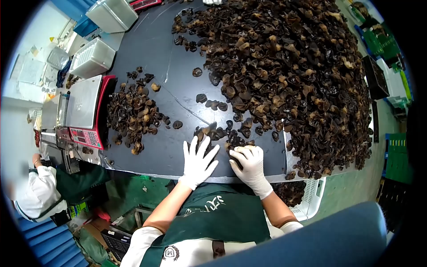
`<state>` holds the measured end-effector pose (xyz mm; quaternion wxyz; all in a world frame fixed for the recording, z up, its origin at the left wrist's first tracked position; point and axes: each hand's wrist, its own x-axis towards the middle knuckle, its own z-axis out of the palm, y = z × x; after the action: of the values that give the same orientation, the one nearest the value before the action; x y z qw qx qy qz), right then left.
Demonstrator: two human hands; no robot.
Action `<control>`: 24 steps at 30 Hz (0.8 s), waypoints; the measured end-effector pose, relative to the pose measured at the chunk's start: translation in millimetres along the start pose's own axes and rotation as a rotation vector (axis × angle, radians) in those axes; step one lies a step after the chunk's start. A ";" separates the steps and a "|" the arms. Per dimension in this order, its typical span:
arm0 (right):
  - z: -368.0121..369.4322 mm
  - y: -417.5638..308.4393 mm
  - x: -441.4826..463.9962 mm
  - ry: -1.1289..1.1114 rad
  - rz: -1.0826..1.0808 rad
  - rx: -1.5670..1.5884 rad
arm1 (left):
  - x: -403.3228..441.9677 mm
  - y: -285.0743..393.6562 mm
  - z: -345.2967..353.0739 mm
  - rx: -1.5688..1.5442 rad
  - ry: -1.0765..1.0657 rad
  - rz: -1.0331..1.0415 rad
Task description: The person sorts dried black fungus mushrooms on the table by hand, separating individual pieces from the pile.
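A loose cluster of dark, curled pieces (216,133) is lying on the worktable (149,49), directly ahead of the left hand (199,161) and extending to the fingertips of the right hand (250,165). Both hands are wearing white gloves. The left hand is resting palm down, fingers spread, grasping nothing; its fingertips are pointing into the cluster. The right hand is curling its fingers over the cluster's near end; whether it is gripping a piece cannot be told, because the fingers are covering the contact.

Possible fault: a piece is slipping from beneath the right fingers. Likely cause: the irregular shapes are offering uneven hold.

A large heap (289,75) is rising ahead and to the right of the right hand, with stray pieces lying in between. Possible fault: the heap is slumping into the cluster. Likely cause: a reach is disturbing its foot. Right of the right hand, the heap is extending to the table's near edge, and a white basket (316,198) is sitting below. A push there could be sending pieces over, into the basket or onto the floor.

A smaller pile (133,111) is lying ahead and to the left of the left hand, next to a red scale (86,111). Possible fault: pieces are mixing. Likely cause: the spread fingers are sweeping too far left.
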<state>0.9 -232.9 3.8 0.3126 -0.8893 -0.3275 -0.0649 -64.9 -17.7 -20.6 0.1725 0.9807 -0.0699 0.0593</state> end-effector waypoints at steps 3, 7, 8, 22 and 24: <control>11.0 6.3 2.4 -0.017 0.112 -0.130 | 2.4 -14.9 3.9 0.063 0.091 -0.153; 2.8 12.5 5.8 -0.001 0.133 -0.185 | -8.7 -43.6 -1.0 -0.012 0.211 -0.218; 0.8 7.6 10.7 0.017 0.118 -0.184 | -11.4 -45.7 -6.0 -0.054 0.210 -0.223; -71.0 39.1 8.3 0.293 0.334 0.381 | -4.5 35.1 -11.8 -0.356 0.069 0.358; -118.0 61.2 -24.9 -0.104 0.522 0.276 | 2.0 48.2 5.3 -0.316 0.022 0.510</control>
<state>30.2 -353.1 58.3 0.4196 -0.8946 -0.1089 0.1085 -70.1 -64.7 -9.3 0.3035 0.8918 -0.3204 0.0995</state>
